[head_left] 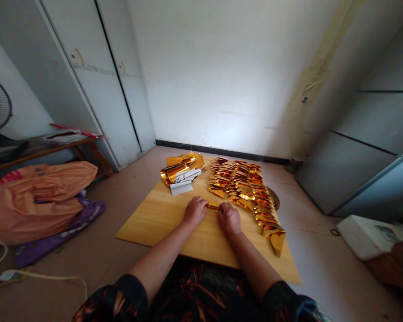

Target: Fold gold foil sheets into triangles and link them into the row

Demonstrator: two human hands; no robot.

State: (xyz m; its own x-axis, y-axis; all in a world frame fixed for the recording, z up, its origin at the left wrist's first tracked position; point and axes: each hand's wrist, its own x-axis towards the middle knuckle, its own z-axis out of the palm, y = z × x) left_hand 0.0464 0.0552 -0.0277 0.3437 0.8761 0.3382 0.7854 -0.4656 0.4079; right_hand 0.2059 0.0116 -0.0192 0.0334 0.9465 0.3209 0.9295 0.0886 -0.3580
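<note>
hands 2: left hand (195, 210), right hand (229, 218), fingers clamped on 1 gold strip (212, 207) | tabletop (161, 219): 1 foil stack (183, 170) behind strip | folded pieces (245, 188): too many to count

A light wooden board (161, 219) lies flat on the tiled floor (121, 197), and both hands rest on it near its middle. Just beyond the left hand (195, 211) sits a loose stack of gold foil sheets (181, 170) with a white slip of paper (181, 188) at its near edge. Beyond and to the outer side of the right hand (229, 218), a long row of folded gold pieces (246, 190) runs across the board, overlapping one another, down to its near right edge. Between the two hands, one small gold piece (213, 207) lies on the wood, touching both.
</note>
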